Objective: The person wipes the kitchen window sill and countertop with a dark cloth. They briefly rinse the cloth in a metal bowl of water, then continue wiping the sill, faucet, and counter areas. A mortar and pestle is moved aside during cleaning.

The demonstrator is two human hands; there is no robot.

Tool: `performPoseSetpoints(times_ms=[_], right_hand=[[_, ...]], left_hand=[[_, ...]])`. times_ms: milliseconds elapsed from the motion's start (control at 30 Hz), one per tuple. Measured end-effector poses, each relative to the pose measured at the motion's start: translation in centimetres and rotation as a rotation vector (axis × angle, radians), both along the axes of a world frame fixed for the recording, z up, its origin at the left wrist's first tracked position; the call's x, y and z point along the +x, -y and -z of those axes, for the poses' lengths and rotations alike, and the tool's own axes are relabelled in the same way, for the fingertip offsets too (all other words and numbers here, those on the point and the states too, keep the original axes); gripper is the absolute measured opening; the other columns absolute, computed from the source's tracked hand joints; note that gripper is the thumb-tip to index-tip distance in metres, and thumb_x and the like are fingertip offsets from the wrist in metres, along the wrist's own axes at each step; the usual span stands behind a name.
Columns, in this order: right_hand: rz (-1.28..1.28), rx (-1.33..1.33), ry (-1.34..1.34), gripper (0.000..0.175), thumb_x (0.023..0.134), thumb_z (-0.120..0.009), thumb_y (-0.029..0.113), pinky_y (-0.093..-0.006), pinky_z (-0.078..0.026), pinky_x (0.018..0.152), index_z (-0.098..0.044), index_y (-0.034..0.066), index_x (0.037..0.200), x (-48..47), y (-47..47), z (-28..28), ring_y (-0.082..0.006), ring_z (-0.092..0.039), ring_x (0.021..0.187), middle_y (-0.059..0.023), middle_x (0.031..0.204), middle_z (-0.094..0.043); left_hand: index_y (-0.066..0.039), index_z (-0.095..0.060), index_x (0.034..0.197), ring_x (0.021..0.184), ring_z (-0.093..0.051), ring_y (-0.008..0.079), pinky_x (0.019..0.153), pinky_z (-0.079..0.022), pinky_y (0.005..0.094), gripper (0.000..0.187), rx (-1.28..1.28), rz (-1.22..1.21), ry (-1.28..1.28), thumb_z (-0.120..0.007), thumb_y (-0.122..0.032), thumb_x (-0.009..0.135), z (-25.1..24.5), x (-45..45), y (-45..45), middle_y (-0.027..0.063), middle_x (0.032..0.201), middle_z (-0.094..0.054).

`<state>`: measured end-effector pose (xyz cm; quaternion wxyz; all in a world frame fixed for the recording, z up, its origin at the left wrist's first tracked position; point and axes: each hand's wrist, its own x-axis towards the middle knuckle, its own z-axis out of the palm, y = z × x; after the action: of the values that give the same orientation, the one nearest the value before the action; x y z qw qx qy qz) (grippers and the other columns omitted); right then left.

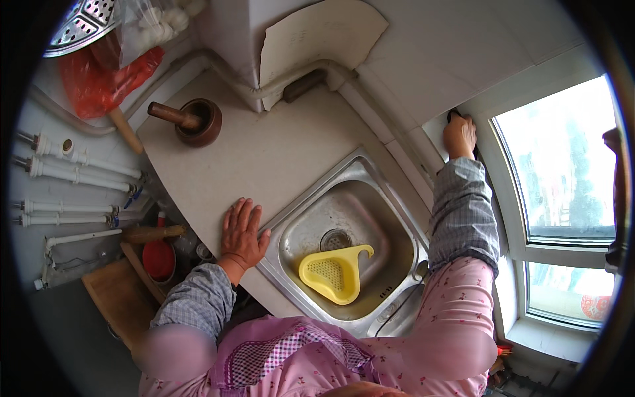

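Observation:
My left hand (243, 232) rests palm down on the beige countertop (258, 144), fingers spread, just left of the sink rim. My right hand (460, 133) reaches to the ledge beside the window, its fingers curled around a black object (453, 114) that is mostly hidden. Between my arms lies the stainless steel sink (392, 268). Inside it, a yellow plastic strainer basket (331, 274) with a hooked end lies near the drain (336, 240).
A wooden mortar (208, 130) with a pestle (173, 115) leaning in it stands at the counter's far left. Cardboard (317, 39) leans against the wall corner. White pipes (79, 173) run along the left wall, above a wooden board (116, 297). The window (560, 164) is at right.

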<state>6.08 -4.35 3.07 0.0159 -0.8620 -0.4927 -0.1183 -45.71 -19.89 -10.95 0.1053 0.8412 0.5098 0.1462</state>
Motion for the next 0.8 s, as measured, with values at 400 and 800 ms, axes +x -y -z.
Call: performPoseSetpoints(times_ms=[400, 800], right_hand=[[-0.418, 0.1, -0.235, 0.045, 0.083, -0.049, 0.003, -0.0432, -0.045, 0.1, -0.069, 0.0172, 0.12, 3.6, 1.3, 0.3, -0.0391, -0.058, 0.111, -0.021, 0.117, -0.064], [-0.14, 0.046, -0.09, 0.035, 0.087, -0.049, 0.008, -0.0465, -0.043, 0.102, -0.068, 0.0082, 0.116, 1.7, -3.0, 1.1, -0.0431, -0.053, 0.118, -0.0209, 0.127, -0.059]], left_hand=[[-0.002, -0.052, 0.132, 0.14, -0.032, 0.0368, 0.115, -0.024, 0.0533, 0.056, 0.012, 0.004, 0.008, -0.06, -0.033, 0.086, 0.1, 0.0, 0.1, 0.0191, 0.145, -0.041], [-0.001, -0.052, 0.133, 0.14, -0.031, 0.0369, 0.115, -0.024, 0.0534, 0.057, 0.005, 0.012, -0.005, -0.06, -0.033, 0.087, 0.0, 0.0, 0.1, 0.0191, 0.146, -0.04]])
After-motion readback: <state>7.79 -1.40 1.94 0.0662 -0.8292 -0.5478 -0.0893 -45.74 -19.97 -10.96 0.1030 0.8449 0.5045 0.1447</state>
